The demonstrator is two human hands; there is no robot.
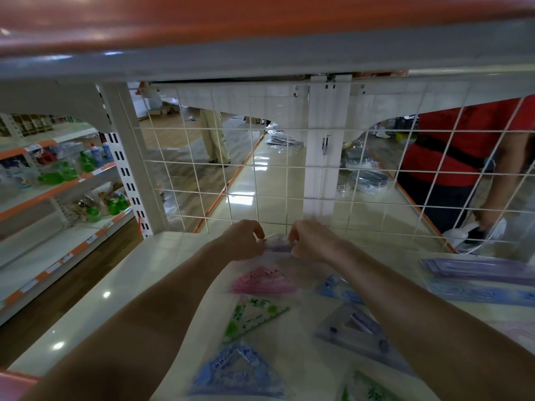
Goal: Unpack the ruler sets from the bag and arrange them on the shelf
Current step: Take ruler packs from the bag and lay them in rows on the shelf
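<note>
On the glossy cream shelf [115, 285] lie a pink triangle set [263, 280], green triangle set [252, 318], blue triangle set [240, 371] and purple triangle set [356, 328], with purple ruler packs [477, 270] at its right.

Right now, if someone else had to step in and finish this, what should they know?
Left hand and right hand both pinch a small clear pack at the back of the shelf, by the wire grid.
Done: pink set, green set, blue set and purple set lie on the shelf; long purple packs are stacked at right.
Left: place the held pack, probably line up the sets.
</note>
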